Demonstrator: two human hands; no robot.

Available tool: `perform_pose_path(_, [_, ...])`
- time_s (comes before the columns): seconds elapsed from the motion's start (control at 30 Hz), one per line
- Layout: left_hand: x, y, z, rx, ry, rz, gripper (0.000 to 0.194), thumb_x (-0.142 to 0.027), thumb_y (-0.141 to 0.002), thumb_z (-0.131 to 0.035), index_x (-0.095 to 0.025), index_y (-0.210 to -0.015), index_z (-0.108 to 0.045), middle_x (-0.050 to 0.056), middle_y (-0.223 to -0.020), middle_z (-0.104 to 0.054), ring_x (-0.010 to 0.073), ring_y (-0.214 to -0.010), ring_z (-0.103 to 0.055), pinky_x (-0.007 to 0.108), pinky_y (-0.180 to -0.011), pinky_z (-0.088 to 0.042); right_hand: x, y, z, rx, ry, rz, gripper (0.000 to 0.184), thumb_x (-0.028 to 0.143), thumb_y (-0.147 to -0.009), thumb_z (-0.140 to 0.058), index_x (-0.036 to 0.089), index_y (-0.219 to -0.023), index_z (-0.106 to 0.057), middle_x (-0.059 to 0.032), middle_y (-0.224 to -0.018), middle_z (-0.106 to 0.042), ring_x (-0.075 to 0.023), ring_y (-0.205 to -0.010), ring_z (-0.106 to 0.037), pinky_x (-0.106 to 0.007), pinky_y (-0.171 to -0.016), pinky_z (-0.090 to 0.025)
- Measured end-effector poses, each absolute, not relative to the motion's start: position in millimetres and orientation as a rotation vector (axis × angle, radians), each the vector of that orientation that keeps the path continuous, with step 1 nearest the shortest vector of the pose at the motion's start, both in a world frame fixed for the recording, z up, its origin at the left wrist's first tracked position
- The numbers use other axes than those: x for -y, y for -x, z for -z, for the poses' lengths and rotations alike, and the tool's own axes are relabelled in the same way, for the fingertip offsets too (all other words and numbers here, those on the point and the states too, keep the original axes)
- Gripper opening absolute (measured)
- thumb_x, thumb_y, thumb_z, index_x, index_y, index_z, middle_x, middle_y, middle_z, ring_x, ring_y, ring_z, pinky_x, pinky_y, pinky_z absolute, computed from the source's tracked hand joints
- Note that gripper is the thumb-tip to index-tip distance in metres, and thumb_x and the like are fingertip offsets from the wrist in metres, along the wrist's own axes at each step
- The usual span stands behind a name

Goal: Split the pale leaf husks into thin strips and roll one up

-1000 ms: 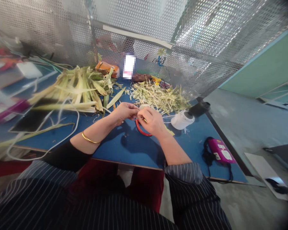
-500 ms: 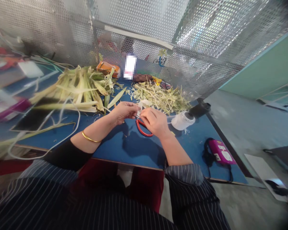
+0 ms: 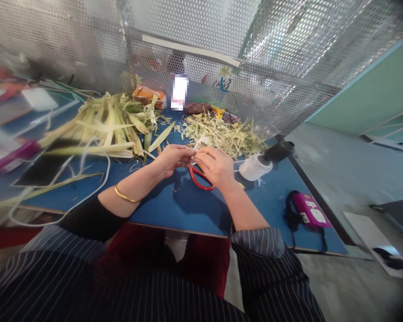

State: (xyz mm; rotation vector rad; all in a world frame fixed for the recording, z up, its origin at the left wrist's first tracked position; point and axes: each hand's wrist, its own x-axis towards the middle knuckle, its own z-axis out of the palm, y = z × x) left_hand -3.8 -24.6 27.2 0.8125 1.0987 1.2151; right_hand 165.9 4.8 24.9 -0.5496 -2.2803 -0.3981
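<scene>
Both hands meet over the middle of the blue table, fingertips pinched together on a pale piece of corn husk [image 3: 202, 142]. My left hand [image 3: 173, 160] is closed on its near side, thumb and fingers pressed together. Over the other side curls my right hand [image 3: 216, 166], also closed, its fingertips touching the left ones. Most of the husk is hidden behind the fingers. Directly below the hands is a pair of red-handled scissors [image 3: 201, 182]; its blades are covered, and whether it touches a hand I cannot tell.
A heap of long corn husks [image 3: 104, 123] lies left, and shredded husk strips [image 3: 221, 132] lie behind the hands. Right of them are a white thread spool [image 3: 255, 167] and a magenta box with a black cord [image 3: 311, 210]. A white cable [image 3: 108, 172] loops at left. Perforated metal [image 3: 195, 27] stands behind.
My fingers have drawn closer together on the husk, and the right hand's fingers now cover more of it. The scissors, spool and heaps keep their places.
</scene>
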Motion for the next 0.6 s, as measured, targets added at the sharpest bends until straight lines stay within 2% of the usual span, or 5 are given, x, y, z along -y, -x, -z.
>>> perform_pose_path(0.27, [25.3, 3.1, -23.8, -1.056, -0.769, -1.209, 0.009, -0.014, -0.069, -0.072, -0.011, -0.075, -0.066, 0.004, -0.069, -0.068, 0.0103, -0.059, -0.064, 0.024, -0.062, -0.054, -8.1, -168.1, -26.3, 2.308, 0.574, 0.337, 0.014, 0.025, -0.091, -0.055, 0.023, -0.085, -0.068, -0.0032, -0.094, -0.070, -0.0161, -0.081, -0.063, -0.032, -0.077, -0.045])
perform_pose_path(0.43, [27.6, -1.1, -26.7, -1.076, -0.803, -1.303, 0.011, -0.016, -0.070, -0.074, -0.011, -0.073, -0.066, 0.002, -0.066, -0.067, 0.0078, -0.055, -0.061, 0.023, -0.063, -0.052, -5.2, -165.2, -24.4, 2.152, 0.660, -0.086, 0.008, 0.024, -0.087, -0.060, 0.024, -0.082, -0.065, -0.0018, -0.091, -0.066, -0.0164, -0.086, -0.063, -0.033, -0.080, -0.047])
perform_pose_path(0.6, [26.8, -3.1, -22.6, -1.076, -0.930, -1.397, 0.017, -0.023, -0.066, -0.078, -0.012, -0.073, -0.067, 0.002, -0.066, -0.067, 0.0092, -0.058, -0.062, 0.025, -0.067, -0.053, -5.8, -161.2, -21.1, 1.985, 0.794, -0.395, 0.008, 0.024, -0.080, -0.067, 0.022, -0.074, -0.062, -0.0004, -0.083, -0.061, -0.0155, -0.080, -0.061, -0.032, -0.077, -0.048])
